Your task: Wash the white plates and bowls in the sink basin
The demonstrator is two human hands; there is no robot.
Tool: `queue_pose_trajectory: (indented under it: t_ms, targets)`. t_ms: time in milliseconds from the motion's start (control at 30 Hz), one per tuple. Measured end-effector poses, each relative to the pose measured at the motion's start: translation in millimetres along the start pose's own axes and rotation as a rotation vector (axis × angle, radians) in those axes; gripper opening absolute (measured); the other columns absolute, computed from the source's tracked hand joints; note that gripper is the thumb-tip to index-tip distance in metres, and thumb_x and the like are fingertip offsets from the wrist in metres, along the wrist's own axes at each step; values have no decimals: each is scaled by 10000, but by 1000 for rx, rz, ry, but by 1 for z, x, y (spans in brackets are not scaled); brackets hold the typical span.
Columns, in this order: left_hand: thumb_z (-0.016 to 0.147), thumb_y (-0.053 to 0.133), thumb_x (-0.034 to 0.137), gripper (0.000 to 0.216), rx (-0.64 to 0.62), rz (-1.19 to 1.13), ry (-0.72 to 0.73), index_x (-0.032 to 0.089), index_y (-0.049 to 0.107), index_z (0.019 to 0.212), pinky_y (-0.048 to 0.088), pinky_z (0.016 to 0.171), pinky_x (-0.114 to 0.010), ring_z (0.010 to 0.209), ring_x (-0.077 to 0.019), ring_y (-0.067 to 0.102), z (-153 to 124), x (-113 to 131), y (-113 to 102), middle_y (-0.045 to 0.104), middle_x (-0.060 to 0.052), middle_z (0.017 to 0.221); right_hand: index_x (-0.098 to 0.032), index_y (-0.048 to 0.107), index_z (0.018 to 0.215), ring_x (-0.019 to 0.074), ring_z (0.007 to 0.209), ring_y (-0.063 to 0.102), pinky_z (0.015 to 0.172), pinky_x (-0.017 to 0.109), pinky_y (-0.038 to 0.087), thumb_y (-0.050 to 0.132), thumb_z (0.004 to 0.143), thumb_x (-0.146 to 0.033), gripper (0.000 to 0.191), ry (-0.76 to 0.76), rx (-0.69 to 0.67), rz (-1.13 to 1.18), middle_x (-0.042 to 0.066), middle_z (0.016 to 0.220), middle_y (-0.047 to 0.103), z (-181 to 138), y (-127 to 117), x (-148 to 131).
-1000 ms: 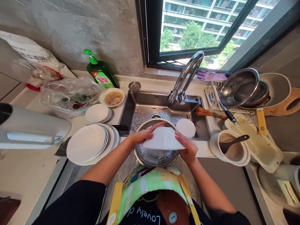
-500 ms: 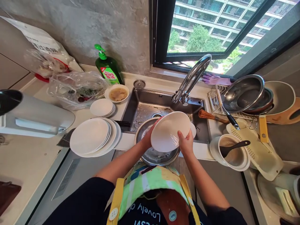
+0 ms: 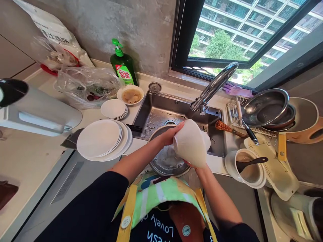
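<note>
I hold a white bowl (image 3: 191, 144) tilted with its underside facing me, above a steel basin (image 3: 165, 160) at the front of the sink (image 3: 156, 112). My left hand (image 3: 169, 134) grips the bowl's upper left rim, fingers curled on it. My right hand (image 3: 191, 164) is mostly hidden beneath the bowl and supports it from below. A small white dish (image 3: 207, 139) lies in the sink just behind the bowl.
Left of the sink sit a stack of large white plates (image 3: 101, 139), a stack of small plates (image 3: 113, 109), a dirty bowl (image 3: 131, 95) and a green soap bottle (image 3: 123, 64). The faucet (image 3: 214, 85) arches over the sink. Right: drying rack with steel bowls (image 3: 267, 107), pot with ladle (image 3: 248, 164), brush (image 3: 228, 128).
The white bowl went from lying flat over the basin to being lifted and turned until its underside faces me. The camera view shifted left.
</note>
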State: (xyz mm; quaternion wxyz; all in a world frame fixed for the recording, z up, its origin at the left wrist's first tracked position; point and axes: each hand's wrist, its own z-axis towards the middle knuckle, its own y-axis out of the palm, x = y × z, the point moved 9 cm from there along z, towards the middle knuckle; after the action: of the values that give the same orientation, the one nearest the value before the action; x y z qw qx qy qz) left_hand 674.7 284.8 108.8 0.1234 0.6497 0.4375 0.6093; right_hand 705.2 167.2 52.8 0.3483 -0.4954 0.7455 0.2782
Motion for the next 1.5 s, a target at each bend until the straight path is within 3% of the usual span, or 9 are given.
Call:
queue_pose_trajectory:
  t_ms: [133,267,467,633,833,1033,1200,1300,1500]
  targets:
    - [695,675,520,465,165,20,205,135,623,950,381,562,-221,571,-95,500,-9,11,-21,627,-4,723,-203,523,1170,136,581,565,470,244,424,40,797,-736,811,86,-114,32,95,910,669,-5,12,-1]
    - [667,661,583,504,316,31,239,109,639,838,388,548,-242,578,-125,534,-15,16,-42,644,-32,675,-232,537,1149,197,794,611,631,353,494,185,865,-617,594,31,-159,202,96,1041,660,-9,24,-20]
    - [652,663,605,526,534,-67,196,119,665,854,466,629,-280,758,-216,640,-31,6,-81,702,-77,740,-255,542,1149,242,982,581,786,438,482,238,845,-643,579,-210,77,302,76,1124,635,-8,-3,-50]
    - [623,714,563,574,295,-73,100,129,663,996,507,761,-347,894,-270,650,-38,-3,-72,721,-109,860,-195,562,981,171,830,573,711,279,472,392,799,-665,531,-460,563,277,47,932,641,-14,-47,-68]
    - [534,808,467,695,71,-94,47,135,617,1113,461,921,-434,1049,-324,600,-48,-9,-58,698,-132,1014,-197,456,694,100,600,422,559,209,356,562,701,-655,470,-498,711,-59,-53,624,477,-20,-53,-104]
    - [579,776,475,602,191,-140,82,141,628,1057,446,959,-444,1087,-320,584,-54,-9,-72,706,-116,986,-189,520,710,161,660,515,589,268,411,295,841,-609,493,-406,641,5,20,661,568,4,-53,-101]
    - [553,797,441,582,248,-110,91,132,644,1023,466,935,-435,1025,-312,619,-59,1,-70,717,-110,933,-210,556,1161,202,1148,488,997,379,359,309,887,-516,480,-608,577,-266,66,1229,567,6,-39,-115]
    - [572,792,416,600,235,-73,127,120,635,1069,474,916,-433,1011,-310,623,-61,10,-57,709,-126,966,-235,484,1302,172,1330,323,1117,383,230,260,928,-467,494,-802,353,-417,19,1412,423,-4,-16,-140]
    - [589,794,296,514,193,-23,158,135,644,1055,513,794,-365,871,-248,657,-59,8,-35,710,-96,936,-248,542,1265,176,1304,386,1109,405,261,336,946,-329,388,-1107,43,-1014,21,1336,521,-53,63,-164]
